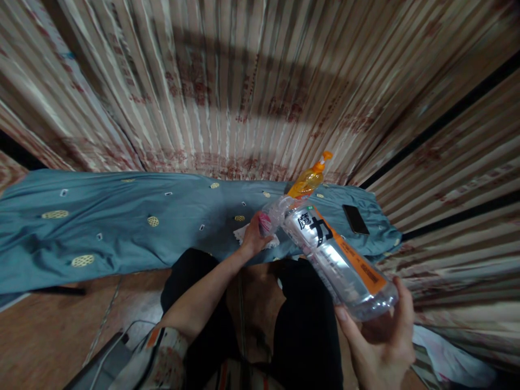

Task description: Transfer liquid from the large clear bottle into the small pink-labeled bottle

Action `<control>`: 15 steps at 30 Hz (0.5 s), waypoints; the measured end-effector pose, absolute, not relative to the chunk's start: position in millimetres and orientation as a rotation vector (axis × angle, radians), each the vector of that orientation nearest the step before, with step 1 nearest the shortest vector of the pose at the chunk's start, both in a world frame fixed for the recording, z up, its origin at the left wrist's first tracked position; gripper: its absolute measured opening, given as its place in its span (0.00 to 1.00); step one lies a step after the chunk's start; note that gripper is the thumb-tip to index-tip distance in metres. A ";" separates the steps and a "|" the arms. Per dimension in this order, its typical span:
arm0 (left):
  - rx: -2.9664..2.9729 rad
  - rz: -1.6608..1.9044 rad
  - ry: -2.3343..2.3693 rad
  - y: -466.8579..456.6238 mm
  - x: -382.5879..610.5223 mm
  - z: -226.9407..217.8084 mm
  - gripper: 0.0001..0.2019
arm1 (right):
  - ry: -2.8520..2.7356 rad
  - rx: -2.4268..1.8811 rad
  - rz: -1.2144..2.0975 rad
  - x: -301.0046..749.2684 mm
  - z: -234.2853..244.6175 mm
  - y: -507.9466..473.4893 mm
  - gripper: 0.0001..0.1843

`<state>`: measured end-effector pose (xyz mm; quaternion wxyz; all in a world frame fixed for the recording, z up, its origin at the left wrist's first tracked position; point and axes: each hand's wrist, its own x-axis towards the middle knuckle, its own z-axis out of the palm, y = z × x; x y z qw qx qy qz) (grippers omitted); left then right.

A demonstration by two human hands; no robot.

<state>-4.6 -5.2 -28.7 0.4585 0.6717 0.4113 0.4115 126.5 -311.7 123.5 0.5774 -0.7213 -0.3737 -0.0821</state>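
A large clear plastic bottle (325,252) with a silver and orange label and black characters slants across in front of me. My right hand (379,336) grips its base at the lower right, thumb on one side and fingers on the other. At the upper left end, my left hand (255,237) is closed around the narrow clear part, where something pink (265,222) shows; whether this is a cap or a separate piece I cannot tell. Under the left hand lies a white piece with a scalloped edge (240,233). Just behind the bottle is an orange pump bottle (306,183).
A blue-green cloth with pineapple prints (122,216) covers the long surface before me. Toward its right end lies a dark phone (355,219). Pleated curtains (227,97) hang close behind. My knees are against the near edge, and a grey object with a cable (101,360) stands lower left.
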 end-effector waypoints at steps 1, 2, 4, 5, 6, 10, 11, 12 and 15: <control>1.658 1.005 1.009 -5.3 -4.8 -27.0 0.51 | -0.862 -1.686 -0.172 126.7 122.8 -312.1 0.78; 1.659 0.999 1.007 -5.4 -5.0 -25.4 0.51 | -0.848 -1.685 -0.160 126.7 122.2 -312.3 0.78; 1.651 1.000 1.008 -5.2 -5.5 -23.0 0.51 | -0.825 -1.682 -0.147 126.4 121.4 -312.5 0.80; 1.644 1.003 1.010 -5.0 -5.7 -22.3 0.51 | -0.820 -1.681 -0.137 126.3 121.1 -312.5 0.81; 1.637 1.004 1.011 -4.8 -5.9 -21.8 0.52 | -0.821 -1.680 -0.132 126.3 120.9 -312.6 0.81; 1.621 0.995 1.015 -5.1 -6.0 -20.9 0.51 | -0.842 -1.680 -0.143 127.6 120.1 -313.6 0.82; 1.616 0.994 1.020 -5.6 -5.7 -20.6 0.52 | -0.844 -1.681 -0.143 128.2 119.9 -313.9 0.83; 1.608 0.995 1.025 -6.2 -5.3 -20.2 0.52 | -0.845 -1.681 -0.139 128.7 119.7 -314.2 0.83; 1.590 1.007 1.031 -7.5 -4.1 -19.0 0.52 | -0.851 -1.677 -0.151 129.5 120.0 -314.4 0.83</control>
